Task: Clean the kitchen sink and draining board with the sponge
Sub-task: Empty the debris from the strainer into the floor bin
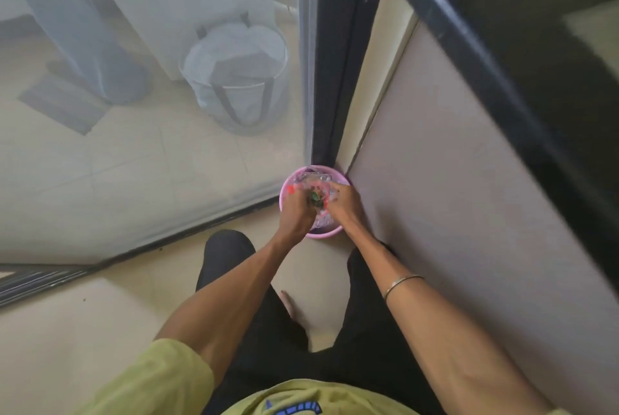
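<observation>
No sink, draining board or sponge is in view. I am looking down at a small pink bin (322, 236) on the floor, in the corner between a glass door and a cabinet. Both of my hands are over its mouth. My left hand (296, 210) has its fingers closed around small green and dark scraps (315, 199) above the bin. My right hand (345, 203) rests at the bin's right rim, its fingers against clear plastic inside. Whether it grips that plastic is not visible.
A beige cabinet side (452, 180) with a dark worktop edge (469, 46) rises on the right. A sliding glass door with a dark frame (335, 79) stands on the left, and a mesh laundry basket (241, 79) is behind it. My legs in black shorts stand on the cream tiled floor.
</observation>
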